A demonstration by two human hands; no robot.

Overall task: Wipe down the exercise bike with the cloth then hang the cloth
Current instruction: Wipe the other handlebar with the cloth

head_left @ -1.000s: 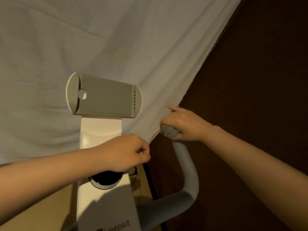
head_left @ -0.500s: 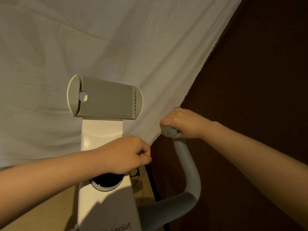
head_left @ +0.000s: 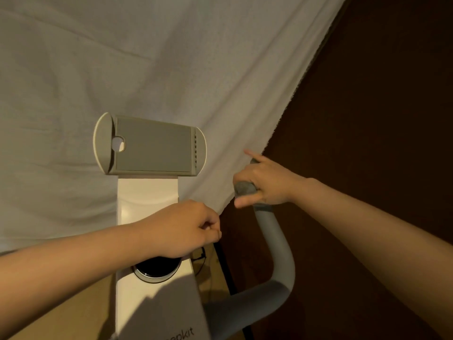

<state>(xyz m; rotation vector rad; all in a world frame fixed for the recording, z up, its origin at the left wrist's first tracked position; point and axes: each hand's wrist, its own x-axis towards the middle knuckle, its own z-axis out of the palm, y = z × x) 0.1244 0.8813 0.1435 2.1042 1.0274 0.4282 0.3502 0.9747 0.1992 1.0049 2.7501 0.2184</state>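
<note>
- Large white cloth (head_left: 171,69), creased and thin, spread across upper left and centre of view; one straight edge running diagonally from top right down to a low corner just above left hand.
- Left hand (head_left: 181,229) clenched in front of the bike's column, thumb and fingers pinched together right at that low cloth corner; hard to confirm fabric between the fingertips, looks like pinching the corner.
- Right hand (head_left: 264,185) on top end of grey padded curved handlebar (head_left: 277,244), fingers loosely curled around the grip end, index finger sticking out straight toward the cloth edge, thumb out below.
- White exercise bike column (head_left: 147,197) rising at centre, cloth behind it.
- Grey-green rectangular tablet holder with rounded ends (head_left: 149,146) mounted on top of column, in front of cloth, small round cutout on its left side.
- Black round knob with silver ring (head_left: 157,268) on column, partly hidden under left wrist.
- Partial grey lettering (head_left: 181,336) at bottom of column, cut off.
- Dark brown wall (head_left: 367,94) filling right side, behind right forearm.
- Tan floor (head_left: 73,310) lower left.
</note>
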